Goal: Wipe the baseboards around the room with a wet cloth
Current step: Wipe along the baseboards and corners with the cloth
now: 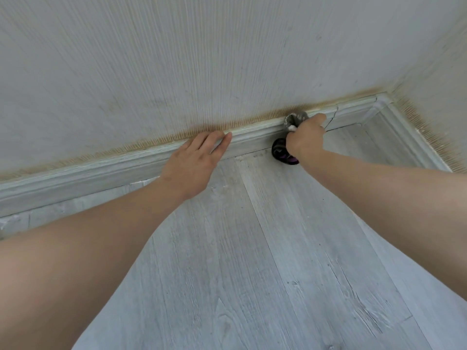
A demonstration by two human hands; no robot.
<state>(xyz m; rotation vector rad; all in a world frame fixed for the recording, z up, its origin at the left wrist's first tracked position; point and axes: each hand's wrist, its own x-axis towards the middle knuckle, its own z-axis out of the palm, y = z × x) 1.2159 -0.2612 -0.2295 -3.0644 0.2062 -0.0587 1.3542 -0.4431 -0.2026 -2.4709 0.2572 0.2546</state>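
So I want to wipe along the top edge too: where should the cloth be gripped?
Grip the cloth at its bunched middle, coming from the floor side as the right hand does. That leaves the upper fold free against the top of the baseboard, while its tail hangs below.

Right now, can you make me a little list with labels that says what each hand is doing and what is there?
place: room corner, wall meets floor
left hand: fingers straight, resting on the baseboard top
right hand: grips a grey cloth against the baseboard
cloth: bunched, one dark purple end hangs by the floor
baseboard: pale, cracked beside the right hand
wall: brownish staining just above the baseboard
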